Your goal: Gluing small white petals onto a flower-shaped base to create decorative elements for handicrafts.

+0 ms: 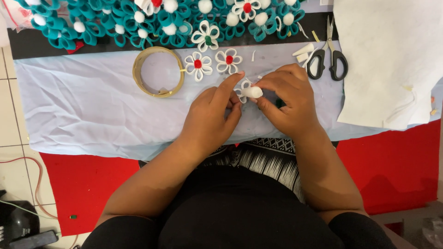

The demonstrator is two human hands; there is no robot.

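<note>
Nearest to the camera, the person sat with black clothing and a black-and-white patterned cloth (270, 161) over the lap, and a red felt sheet (392, 161) lay on the floor under the work area. Just beyond, both hands met over a pale blue cloth (83, 101) spread flat. The left hand (214, 115) had its fingers curled and its index finger stretched out, touching a small white felt flower piece (249, 90). The right hand (288, 99) was closed around the same piece, pinching a rolled white petal between thumb and fingers. Slightly farther, two finished white felt flowers with red centres (198, 64) lay side by side, and a round wooden hoop (159, 71) lay just left of them. To the right, black-handled scissors (327, 57) rested near small white felt scraps (302, 53), beside a large white felt sheet (387, 60). At the far edge, many teal felt flowers with white pompoms (152, 20) were gathered in a row.
</note>
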